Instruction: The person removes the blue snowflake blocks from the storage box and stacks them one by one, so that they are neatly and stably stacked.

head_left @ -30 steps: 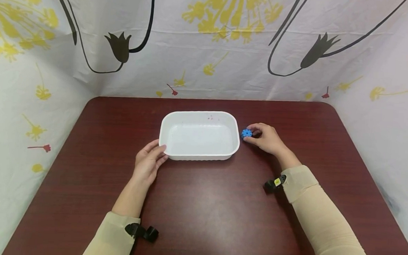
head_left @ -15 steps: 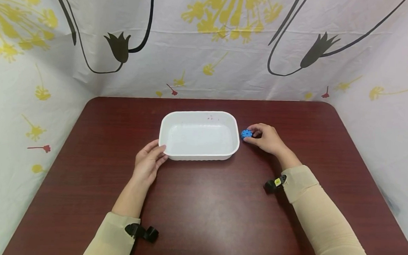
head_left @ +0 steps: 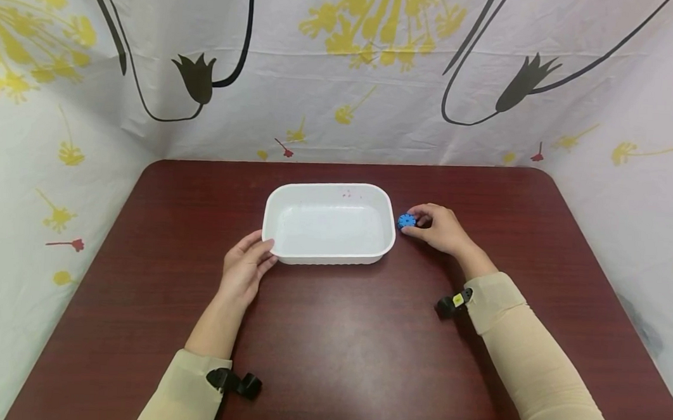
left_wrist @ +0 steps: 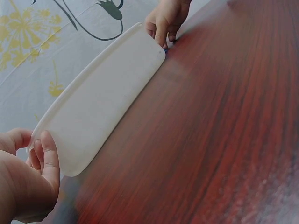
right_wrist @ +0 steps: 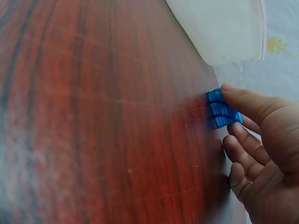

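My left hand [head_left: 243, 268] grips the near left corner of a white rectangular plastic tub [head_left: 328, 258], thumb over the rim and fingers against the outer wall. In the left wrist view, the tub's long side [left_wrist: 100, 100] stretches away from that hand. To the right of the tub, my right hand [head_left: 439, 228] pinches a small stack of blue notched plastic discs [head_left: 407, 221] between thumb and fingers. The right wrist view shows the stacked discs [right_wrist: 223, 109] from the side, low at the tabletop, with the other fingers loosely curled below.
Both hands work over a dark red wood-grain table [head_left: 335, 349] with rounded far corners. A white cloth [head_left: 341, 128] with yellow and grey flower prints hangs around its back and sides. Black wrist cameras [head_left: 235, 383] are strapped to the beige sleeves.
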The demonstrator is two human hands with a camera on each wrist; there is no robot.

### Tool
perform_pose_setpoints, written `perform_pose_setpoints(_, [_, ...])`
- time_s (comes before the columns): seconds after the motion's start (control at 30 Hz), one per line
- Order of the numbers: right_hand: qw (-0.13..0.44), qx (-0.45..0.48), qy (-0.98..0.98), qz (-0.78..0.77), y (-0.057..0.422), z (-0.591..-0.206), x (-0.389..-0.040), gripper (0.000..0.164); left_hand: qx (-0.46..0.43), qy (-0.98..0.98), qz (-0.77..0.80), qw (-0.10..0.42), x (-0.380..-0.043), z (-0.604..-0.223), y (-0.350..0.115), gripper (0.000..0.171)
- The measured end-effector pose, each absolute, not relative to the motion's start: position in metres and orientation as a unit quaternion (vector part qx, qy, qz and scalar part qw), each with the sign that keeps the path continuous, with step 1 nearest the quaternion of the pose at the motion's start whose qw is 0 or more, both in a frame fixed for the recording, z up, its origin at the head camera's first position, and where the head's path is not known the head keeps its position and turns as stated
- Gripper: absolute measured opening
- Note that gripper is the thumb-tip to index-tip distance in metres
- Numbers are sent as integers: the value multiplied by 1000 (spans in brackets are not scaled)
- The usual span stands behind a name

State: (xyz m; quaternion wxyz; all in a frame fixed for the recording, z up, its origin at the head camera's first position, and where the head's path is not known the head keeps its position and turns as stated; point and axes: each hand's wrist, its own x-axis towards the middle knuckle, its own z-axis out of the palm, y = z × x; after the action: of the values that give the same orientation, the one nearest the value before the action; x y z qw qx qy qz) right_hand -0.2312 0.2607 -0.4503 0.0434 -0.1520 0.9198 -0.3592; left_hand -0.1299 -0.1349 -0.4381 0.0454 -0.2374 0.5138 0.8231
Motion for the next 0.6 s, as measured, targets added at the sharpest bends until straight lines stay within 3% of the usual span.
perform_pose_setpoints(0.6, [40, -131, 914, -382, 265, -450, -230, 41, -227, 508, 830, 44, -132, -438, -135, 38])
